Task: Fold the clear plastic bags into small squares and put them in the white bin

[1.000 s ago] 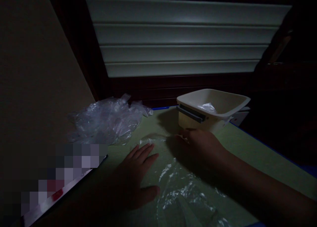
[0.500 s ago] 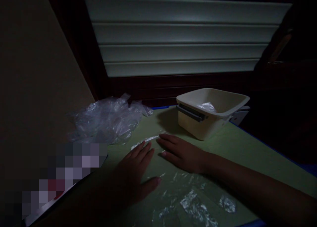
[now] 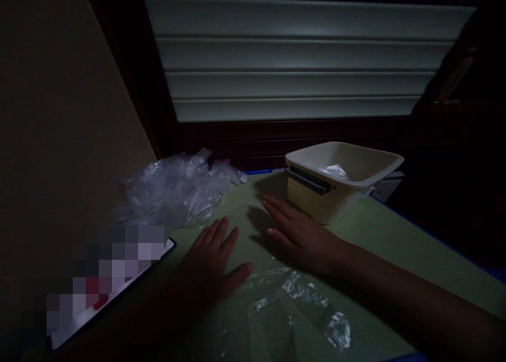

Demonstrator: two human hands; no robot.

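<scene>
My left hand [image 3: 215, 262] is spread palm down over the green tabletop, thumb apart from the fingers, holding nothing. To its right, my right hand [image 3: 302, 235] hovers low with fingers stretched out and a shadow beneath it; nothing is in it. A clear plastic bag [image 3: 272, 320] lies on the table nearest me, wrinkled and shiny, reaching up under both hands. Its full outline is hard to make out in the dim light. Beyond my left hand sits a pile of crumpled clear plastic bags [image 3: 177, 191].
A cream plastic bin [image 3: 308, 201] with grey handles stands at the back right, with some clear plastic [image 3: 335, 171] inside. At the left lies a flat device with a pixelated screen [image 3: 114, 283]. A louvered panel [image 3: 292, 56] rises behind the green table [image 3: 395, 246].
My right hand has lifted a little and moved away from me, towards the bin. My left hand has shifted slightly forward. The near clear plastic has shifted and lies differently.
</scene>
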